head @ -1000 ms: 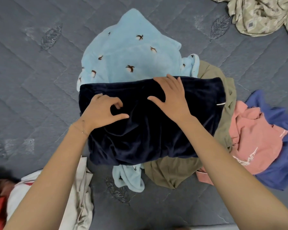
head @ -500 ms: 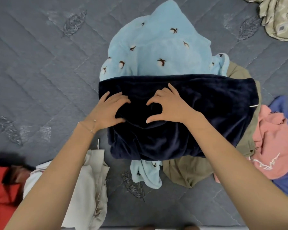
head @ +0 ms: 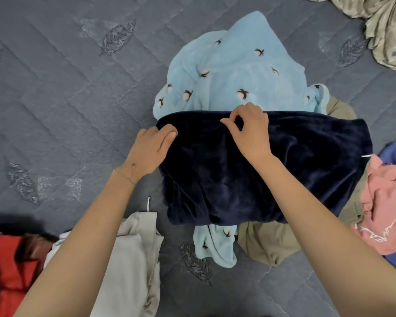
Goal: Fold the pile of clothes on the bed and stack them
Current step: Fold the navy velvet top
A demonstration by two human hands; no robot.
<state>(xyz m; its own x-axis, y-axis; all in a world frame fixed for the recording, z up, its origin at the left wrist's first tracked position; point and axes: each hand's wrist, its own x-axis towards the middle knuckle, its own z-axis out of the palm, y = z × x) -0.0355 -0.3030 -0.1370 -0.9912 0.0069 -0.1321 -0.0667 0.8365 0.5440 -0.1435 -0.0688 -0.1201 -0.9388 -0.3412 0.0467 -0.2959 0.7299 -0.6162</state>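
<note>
Bed: grey quilted cover with stitched leaf marks, and clothes scattered over it.

Navy fleece garment: folded into a broad block lying crosswise in front of me. It sits on top of the heap in the middle of the bed. A short white tag shows at its right edge.

Left hand: at the garment's far left corner. My fingers are closed together and curl over the edge, gripping the cloth. There is a thin chain bracelet on the wrist.

Right hand: at the far edge, about the middle of its length. Thumb and bent forefinger pinch a small tuck of the navy fleece, and the other fingers are curled in behind. The two hands are near each other but apart.

Under the navy piece:
- A light blue fleece with small dark bird marks spreads out past the far edge, and one end of it pokes out at the near side.
- A khaki garment shows at the near right and again past the far right corner.

Right of the heap: a crumpled pink garment with white print touches the khaki. A blue garment lies beneath it.

Near left side of the bed: a cream garment is partly under my left forearm. A red garment lies further left, blurred.

Far right of the bed: a patterned olive cloth, bunched up and well apart from the heap.
</note>
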